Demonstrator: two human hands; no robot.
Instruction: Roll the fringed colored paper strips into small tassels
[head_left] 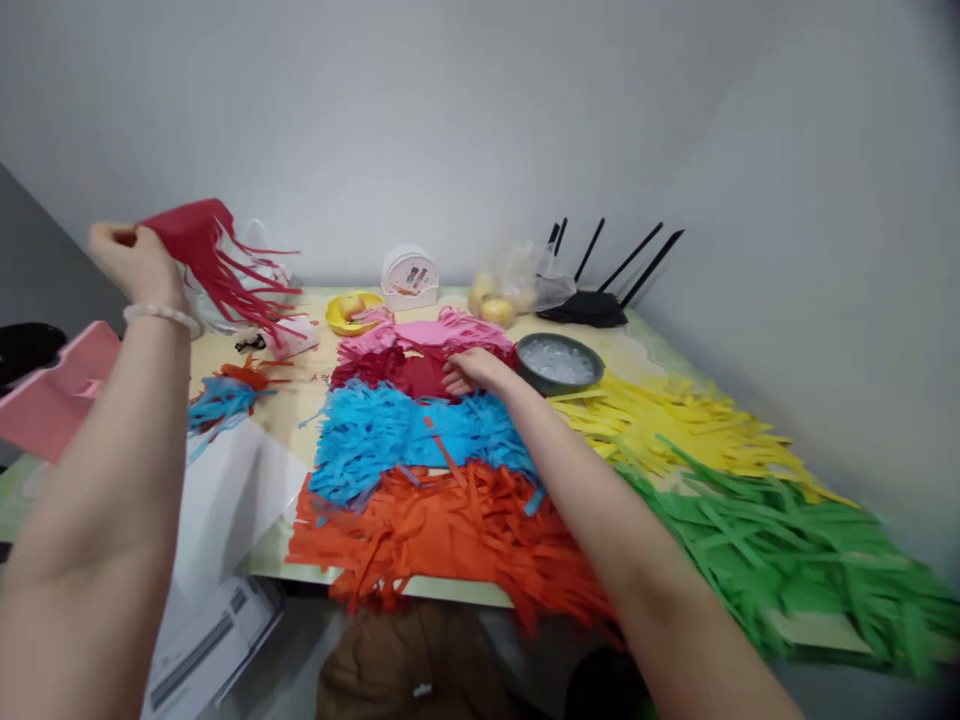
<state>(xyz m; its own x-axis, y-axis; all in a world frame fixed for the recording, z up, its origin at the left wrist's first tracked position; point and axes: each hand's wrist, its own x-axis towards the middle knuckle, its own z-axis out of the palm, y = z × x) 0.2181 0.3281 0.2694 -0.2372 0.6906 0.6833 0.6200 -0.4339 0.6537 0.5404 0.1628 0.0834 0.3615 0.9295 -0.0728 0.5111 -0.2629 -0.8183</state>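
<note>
My left hand (pixel 139 260) is raised at the left, closed on one end of a dark red fringed sheet (pixel 196 240) whose strips swing out to the right. Over the table's middle, my right hand (pixel 469 373) has its fingers curled at the dark red fringed pile (pixel 424 377); what they hold, if anything, is hidden. Behind that pile lies a pink fringed one (pixel 431 333). Nearer to me are a blue fringed pile (pixel 427 432) and an orange one (pixel 450 530), which hangs over the front edge.
Yellow (pixel 667 420) and green (pixel 780 540) fringed piles lie right. A dark bowl (pixel 559 362), bagged fruit (pixel 495 300), black router (pixel 589 308), yellow dish (pixel 337 318) and white holder (pixel 410 280) stand behind. Blue-orange scraps (pixel 225 398) and a pink box (pixel 64 390) are left.
</note>
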